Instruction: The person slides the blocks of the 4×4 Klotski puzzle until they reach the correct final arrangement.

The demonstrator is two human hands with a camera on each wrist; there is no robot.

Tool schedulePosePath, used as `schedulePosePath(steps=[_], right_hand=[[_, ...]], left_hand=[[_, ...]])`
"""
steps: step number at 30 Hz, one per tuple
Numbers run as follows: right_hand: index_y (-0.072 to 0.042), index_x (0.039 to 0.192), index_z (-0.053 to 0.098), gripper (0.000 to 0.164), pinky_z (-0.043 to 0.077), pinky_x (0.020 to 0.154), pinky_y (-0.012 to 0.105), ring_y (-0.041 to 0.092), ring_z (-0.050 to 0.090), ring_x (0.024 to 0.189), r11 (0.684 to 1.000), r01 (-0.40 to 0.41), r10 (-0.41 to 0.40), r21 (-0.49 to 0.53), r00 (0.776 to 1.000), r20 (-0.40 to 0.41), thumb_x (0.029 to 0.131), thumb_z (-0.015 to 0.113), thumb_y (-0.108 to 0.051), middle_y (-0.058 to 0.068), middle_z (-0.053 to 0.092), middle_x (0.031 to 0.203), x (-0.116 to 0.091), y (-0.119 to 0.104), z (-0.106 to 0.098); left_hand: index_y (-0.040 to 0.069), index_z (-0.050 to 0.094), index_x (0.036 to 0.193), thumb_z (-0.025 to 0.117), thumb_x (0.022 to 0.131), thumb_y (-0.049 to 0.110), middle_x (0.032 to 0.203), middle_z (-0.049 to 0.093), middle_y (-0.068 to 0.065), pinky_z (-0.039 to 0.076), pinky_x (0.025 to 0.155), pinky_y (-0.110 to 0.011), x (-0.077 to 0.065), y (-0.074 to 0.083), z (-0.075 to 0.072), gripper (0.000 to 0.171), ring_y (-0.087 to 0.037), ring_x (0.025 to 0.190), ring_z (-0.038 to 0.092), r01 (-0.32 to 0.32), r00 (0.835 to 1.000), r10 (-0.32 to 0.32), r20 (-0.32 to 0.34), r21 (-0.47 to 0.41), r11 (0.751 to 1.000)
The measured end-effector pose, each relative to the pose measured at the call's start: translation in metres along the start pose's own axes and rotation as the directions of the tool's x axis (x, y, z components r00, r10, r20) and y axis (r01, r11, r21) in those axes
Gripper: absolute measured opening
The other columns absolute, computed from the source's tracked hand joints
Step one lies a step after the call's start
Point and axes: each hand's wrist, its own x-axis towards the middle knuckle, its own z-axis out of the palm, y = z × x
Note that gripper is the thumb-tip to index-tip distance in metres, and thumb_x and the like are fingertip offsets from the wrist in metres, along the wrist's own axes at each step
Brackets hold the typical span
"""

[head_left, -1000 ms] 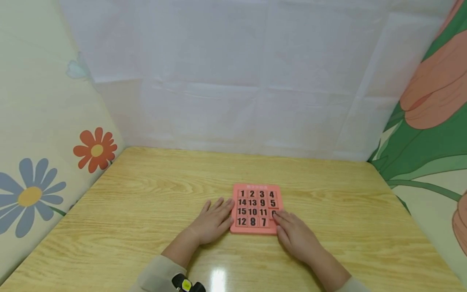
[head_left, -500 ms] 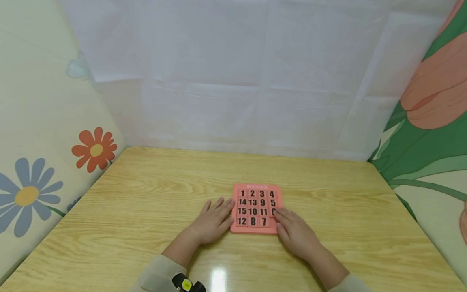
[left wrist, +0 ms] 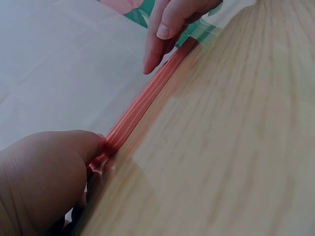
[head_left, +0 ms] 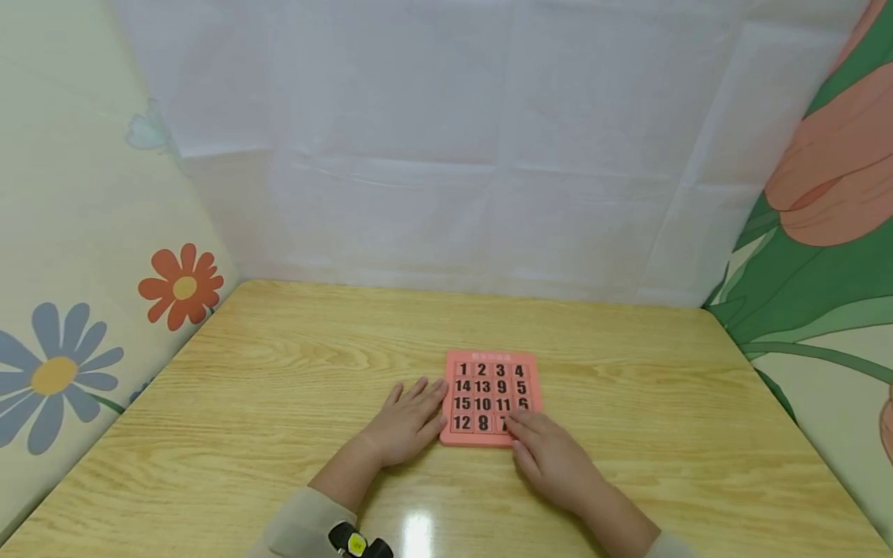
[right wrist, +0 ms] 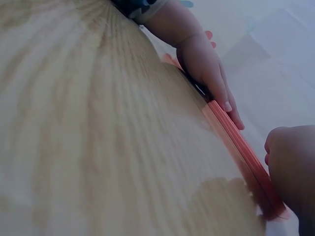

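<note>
A pink number slide puzzle (head_left: 488,442) lies flat on the wooden table in the head view. Its rows read 1 2 3 4, then 14 13 9 5, then 15 10 11 6, with 12, 8 and a partly covered 7 tile (head_left: 501,423) at the bottom. My left hand (head_left: 408,422) rests on the table with fingers spread, touching the frame's left edge. Over the lower right corner reaches my right hand (head_left: 558,461), its extended fingertips at the 7 tile. That corner slot is hidden beneath it. In the left wrist view, my left thumb (left wrist: 91,145) meets the puzzle's side.
The light wooden table (head_left: 314,333) extends around the puzzle on all sides. A white sheet (head_left: 418,155) hangs behind it. Flower-printed panels (head_left: 84,232) stand at the left and right. A black and yellow wristband (head_left: 356,544) sits at my left sleeve.
The 6 tile has slid up slightly beneath the 5. My right hand has moved left and a little down, from the 6 tile to the 7 tile. My left hand stays put.
</note>
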Motion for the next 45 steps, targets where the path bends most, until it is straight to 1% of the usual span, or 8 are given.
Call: schedulePosePath(steps=[7,9,13,18,24,30,40,45], right_hand=[[-0.009,0.137,0.058,0.041,0.037,0.115,0.047,0.028,0.049,0.136,0.997,0.072,-0.072,-0.004,0.997,0.003,0.1,0.05,-0.025,0.006,0.054,0.146,-0.002,-0.011,0.002],[-0.01,0.137,0.058,0.041,0.037,0.115,0.047,0.027,0.049,0.137,0.996,0.085,-0.085,-0.007,0.996,0.008,0.1,0.05,-0.025,0.006,0.053,0.146,-0.003,-0.013,0.003],[-0.01,0.137,0.058,0.041,0.037,0.115,0.047,0.026,0.049,0.137,0.995,0.096,-0.095,-0.013,0.995,0.017,0.1,0.049,-0.026,0.006,0.053,0.146,-0.003,-0.016,0.003],[-0.009,0.137,0.058,0.041,0.036,0.116,0.046,0.025,0.048,0.137,0.995,0.096,-0.096,-0.013,0.995,0.026,0.101,0.049,-0.025,0.007,0.053,0.146,-0.005,-0.016,0.001],[-0.008,0.137,0.057,0.041,0.036,0.116,0.047,0.026,0.048,0.138,0.998,0.068,-0.068,-0.001,0.997,0.041,0.101,0.048,-0.025,0.007,0.053,0.147,-0.007,-0.014,-0.004],[-0.008,0.137,0.058,0.041,0.036,0.116,0.046,0.026,0.048,0.137,0.998,0.058,-0.058,-0.007,0.998,0.028,0.101,0.049,-0.025,0.007,0.053,0.146,-0.011,-0.012,-0.006],[-0.008,0.135,0.06,0.04,0.037,0.115,0.046,0.026,0.049,0.136,1.0,0.03,-0.03,-0.007,1.0,0.004,0.1,0.051,-0.026,0.007,0.055,0.145,-0.014,-0.004,-0.007],[-0.009,0.134,0.06,0.04,0.036,0.116,0.045,0.025,0.05,0.136,0.999,0.026,-0.026,-0.025,1.0,0.0,0.099,0.052,-0.025,0.006,0.055,0.144,-0.015,0.001,-0.005]], left_hand=[[0.008,0.028,0.155,0.037,0.106,0.037,0.162,0.026,-0.008,0.002,0.124,-0.057,-0.002,0.003,-0.003,0.058,-0.033,0.153,0.015,0.016,1.0,-0.016,0.013,-0.002,1.0],[0.007,0.029,0.154,0.038,0.106,0.036,0.162,0.027,-0.009,0.002,0.123,-0.057,-0.002,0.003,-0.003,0.057,-0.034,0.152,0.016,0.012,1.0,-0.012,0.007,-0.007,1.0],[0.009,0.028,0.155,0.038,0.105,0.038,0.162,0.026,-0.007,0.002,0.123,-0.057,-0.001,-0.001,0.001,0.058,-0.033,0.152,0.016,0.01,1.0,-0.01,-0.004,0.004,1.0],[0.012,0.026,0.155,0.036,0.105,0.04,0.163,0.024,-0.004,0.002,0.124,-0.056,-0.001,-0.002,0.003,0.059,-0.031,0.153,0.015,0.012,1.0,-0.011,-0.012,0.017,1.0],[0.007,0.029,0.154,0.038,0.105,0.039,0.161,0.028,-0.01,0.002,0.123,-0.059,-0.005,0.003,-0.002,0.059,-0.036,0.152,0.016,-0.002,1.0,0.002,-0.008,-0.012,1.0],[0.008,0.028,0.155,0.036,0.106,0.038,0.162,0.026,-0.008,0.003,0.124,-0.057,-0.006,0.006,-0.005,0.058,-0.033,0.153,0.015,0.018,1.0,-0.018,0.008,0.006,1.0],[0.008,0.028,0.155,0.037,0.106,0.038,0.162,0.026,-0.008,0.003,0.124,-0.057,-0.003,0.003,-0.002,0.058,-0.032,0.153,0.015,0.014,1.0,-0.014,0.002,0.008,1.0],[0.008,0.028,0.155,0.037,0.106,0.037,0.162,0.027,-0.008,0.003,0.123,-0.057,-0.002,0.002,-0.001,0.058,-0.033,0.152,0.016,0.009,1.0,-0.009,0.0,0.008,1.0]])
